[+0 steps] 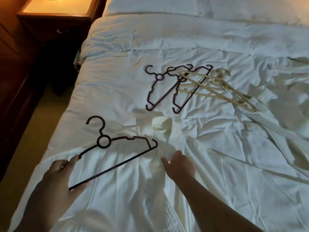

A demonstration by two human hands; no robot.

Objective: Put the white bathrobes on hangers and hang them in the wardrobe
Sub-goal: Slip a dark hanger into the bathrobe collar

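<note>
Bathrobe [173, 138], white with a ribbed collar and lapel, lies spread face up on the bed [117, 64]. Its collar points toward the pillows [150, 5] and its body runs down toward the camera.

Head view, single frame:

- Left hand [56, 174]: holds a dark hanger [117, 166] by one end, thumb over the notched shoulder arm and fingers under the straight bar. The hanger is just left of the bathrobe collar, over the robe's shoulder cloth. Hook points up and away, and the free end nearly reaches the lapel. Cannot tell whether the hanger touches the cloth.
- Right hand [179, 165]: palm down on the bathrobe lapel just below the collar, thumb spread to the left, fingertips bent into the fabric. Motion blur here, so I cannot tell whether it pinches the lapel or only presses on it.
- Two more dark hangers [175, 96]: flat on the duvet just beyond the bathrobe collar, side by side, hooks away from the camera.
- Cream hangers [217, 88]: a loose overlapping pile beyond and to the right of the collar. One edge crosses the nearer dark hanger.
- Nightstand [55, 17]: dark wood with a warmly lit top, well to the left of the bathrobe and beyond it, beside the bed head.
- Rumpled white cloth [267, 131] lies right of the bathrobe. Cannot tell whether it is bedding or another robe.
</note>
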